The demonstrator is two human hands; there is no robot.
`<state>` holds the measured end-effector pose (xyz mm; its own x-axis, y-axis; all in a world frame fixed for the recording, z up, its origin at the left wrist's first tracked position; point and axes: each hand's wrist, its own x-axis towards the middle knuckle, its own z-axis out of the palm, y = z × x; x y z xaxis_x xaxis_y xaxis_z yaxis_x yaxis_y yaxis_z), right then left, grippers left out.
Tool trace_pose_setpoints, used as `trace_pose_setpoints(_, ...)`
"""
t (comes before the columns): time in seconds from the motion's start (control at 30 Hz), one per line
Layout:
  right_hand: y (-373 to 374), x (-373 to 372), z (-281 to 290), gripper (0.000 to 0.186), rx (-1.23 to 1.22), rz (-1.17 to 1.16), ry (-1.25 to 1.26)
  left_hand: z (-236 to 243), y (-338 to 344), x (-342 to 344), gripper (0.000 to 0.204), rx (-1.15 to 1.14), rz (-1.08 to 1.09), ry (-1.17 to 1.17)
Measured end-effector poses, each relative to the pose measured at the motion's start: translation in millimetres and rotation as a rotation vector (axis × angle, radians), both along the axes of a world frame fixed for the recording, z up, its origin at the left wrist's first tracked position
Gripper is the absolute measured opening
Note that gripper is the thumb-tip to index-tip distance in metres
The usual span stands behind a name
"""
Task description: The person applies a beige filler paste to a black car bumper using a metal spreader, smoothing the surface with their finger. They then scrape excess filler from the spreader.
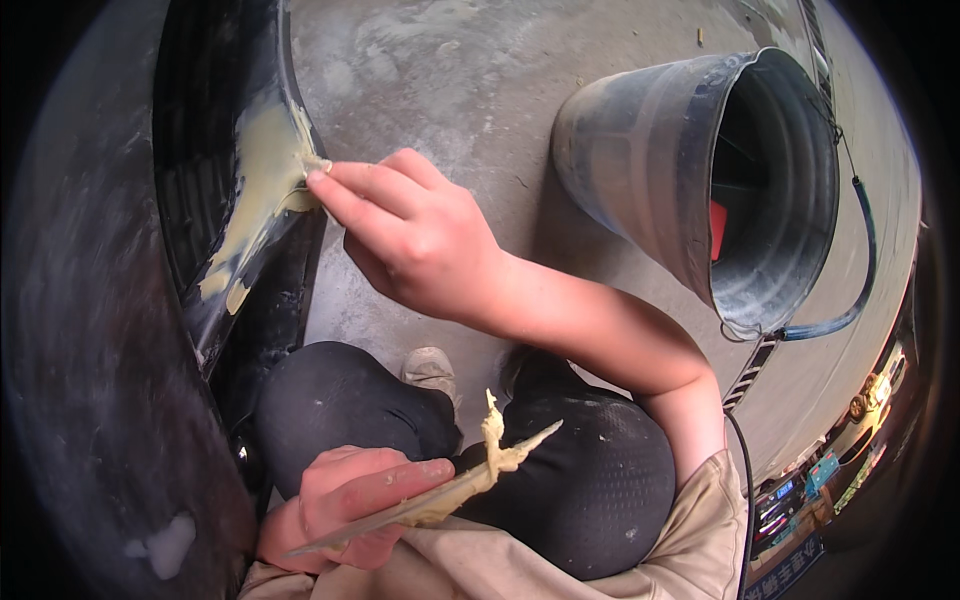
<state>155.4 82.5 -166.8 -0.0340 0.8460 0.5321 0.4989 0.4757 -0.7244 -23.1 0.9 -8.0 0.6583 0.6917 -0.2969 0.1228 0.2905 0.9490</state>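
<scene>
Far left I see the black curved car body panel (90,330), dusty, with a white smear low down near its bottom edge. Along its raised inner edge sits a patch of pale yellow body filler (262,180), running from the upper part down to smaller dabs lower on the rim; coverage looks partial to me, with the lower stretch thin and broken and nothing smoothed flat yet, so I'd judge the spreading well started but not finished. Near the bottom, my left hand (345,500) is closed around a flat metal mixing blade (440,490), thumb laid along it, with a ridge of spare yellow filler (492,445) piled on its far end above my black-trousered knees (590,480). My right hand (415,235) reaches across to the panel, fingers curled and pinching a small spreader (318,163) between forefinger and thumb, its edge touching the filler patch. Right of that, on the grey concrete floor (450,70), a dark grey metal bucket (700,170) stands, with a hose beside it.
</scene>
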Motion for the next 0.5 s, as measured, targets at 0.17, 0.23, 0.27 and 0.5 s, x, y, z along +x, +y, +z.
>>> trace_pose_setpoints(0.17,-3.9,-13.5,-1.4,0.051,-0.020,0.070,-0.161,-2.1,-1.0,0.0,0.042,0.012,0.022,-0.012)
trace_pose_setpoints(0.23,-9.3,-17.9,-0.8,0.052,-0.011,0.087,-0.147,-2.8,-1.6,0.5,0.043,0.035,0.036,-0.008)
trace_pose_setpoints(0.27,-11.1,-19.0,-1.1,0.052,-0.002,0.092,-0.154,-3.3,-1.8,0.8,0.043,0.030,0.031,-0.004)
trace_pose_setpoints(0.5,-17.6,-25.7,0.8,0.053,-0.001,0.111,-0.012,-1.5,-1.0,-0.5,0.042,-0.004,0.002,0.020)
